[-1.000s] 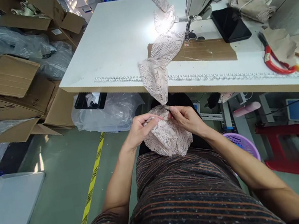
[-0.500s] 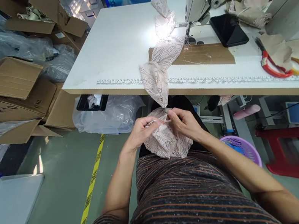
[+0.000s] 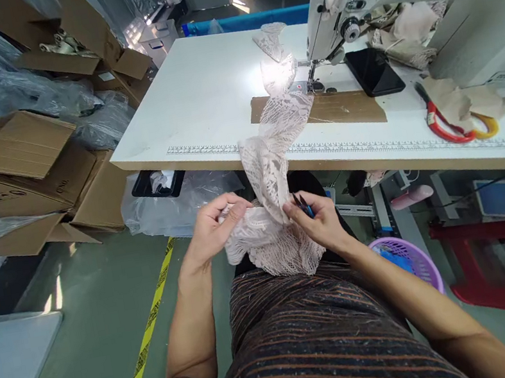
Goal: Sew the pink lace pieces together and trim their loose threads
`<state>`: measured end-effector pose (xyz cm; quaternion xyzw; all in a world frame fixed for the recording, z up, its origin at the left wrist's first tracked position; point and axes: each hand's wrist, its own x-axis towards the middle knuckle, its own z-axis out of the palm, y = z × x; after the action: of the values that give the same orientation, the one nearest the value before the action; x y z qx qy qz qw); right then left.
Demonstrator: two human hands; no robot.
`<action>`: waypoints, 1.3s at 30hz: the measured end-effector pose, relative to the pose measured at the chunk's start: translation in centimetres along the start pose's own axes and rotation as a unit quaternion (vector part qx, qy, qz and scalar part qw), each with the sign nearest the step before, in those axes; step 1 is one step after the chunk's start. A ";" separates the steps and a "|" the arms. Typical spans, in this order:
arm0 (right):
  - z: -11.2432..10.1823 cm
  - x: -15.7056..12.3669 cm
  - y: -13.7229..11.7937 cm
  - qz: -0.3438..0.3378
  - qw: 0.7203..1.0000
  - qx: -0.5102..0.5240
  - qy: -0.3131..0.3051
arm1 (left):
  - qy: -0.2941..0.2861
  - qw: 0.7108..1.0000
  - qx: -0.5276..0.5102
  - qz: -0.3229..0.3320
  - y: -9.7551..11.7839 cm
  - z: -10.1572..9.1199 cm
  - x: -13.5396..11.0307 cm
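Observation:
Pale pink lace fabric [image 3: 286, 251] lies bunched over my lap, and a strip of it runs up over the table edge toward the sewing machine [image 3: 332, 31]. My left hand [image 3: 211, 232] pinches a gathered part of the lace between thumb and fingers. In my right hand [image 3: 321, 224] sits a small pair of thread snips [image 3: 303, 206], with dark blades pointing up and a bit of blue. The thumb and fingertips of that hand also touch the edge of the lace strip. The palm side of the right hand is hidden.
On the white table [image 3: 197, 94] lie a brown cardboard strip [image 3: 350, 108], a black phone [image 3: 374, 71] and red-and-yellow scissors [image 3: 451, 124]. Open cardboard boxes [image 3: 25, 147] stand left. A purple basket [image 3: 424, 263] and a red stool [image 3: 471, 294] are at lower right.
My left hand has moved left, spreading the lace between the hands. The snips now show in my right hand. The view has shifted slightly, with more of the room behind the table visible.

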<state>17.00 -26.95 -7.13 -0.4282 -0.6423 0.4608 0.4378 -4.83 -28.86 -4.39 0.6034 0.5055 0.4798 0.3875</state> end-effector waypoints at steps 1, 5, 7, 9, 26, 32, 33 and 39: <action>-0.2 -1.0 -0.4 0.003 1.000 0.004 -0.026 | 0.041 0.999 0.001 0.017 0.0 -0.2 0.4; -0.5 -3.8 -1.5 0.011 0.988 0.034 -0.153 | 0.106 0.994 -0.005 0.028 -0.9 0.6 2.3; -0.5 -4.4 -1.8 0.015 0.976 0.062 -0.209 | 0.037 0.999 -0.014 0.007 -1.6 1.8 2.8; -0.3 -4.7 -2.0 0.028 0.967 0.089 -0.238 | -0.069 0.996 -0.050 -0.014 -2.3 3.3 2.9; -2.6 -0.5 1.8 0.063 0.989 -0.039 -0.130 | -0.127 0.978 -0.111 -0.127 -1.4 3.5 1.4; -1.2 1.2 1.7 0.029 0.985 -0.091 -0.146 | -0.121 0.986 -0.055 -0.101 -1.4 3.1 1.4; -1.1 1.3 1.5 0.021 0.984 -0.094 -0.147 | -0.120 0.987 -0.048 -0.098 -1.5 3.0 1.4; -0.5 2.1 1.1 -0.013 0.984 -0.080 -0.161 | -0.115 0.987 -0.059 -0.092 -1.6 2.8 1.3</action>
<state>17.10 -24.59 -7.70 -0.3740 -0.7446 0.4650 0.2992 -2.46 -27.24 -6.37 0.5817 0.4821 0.3982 0.5203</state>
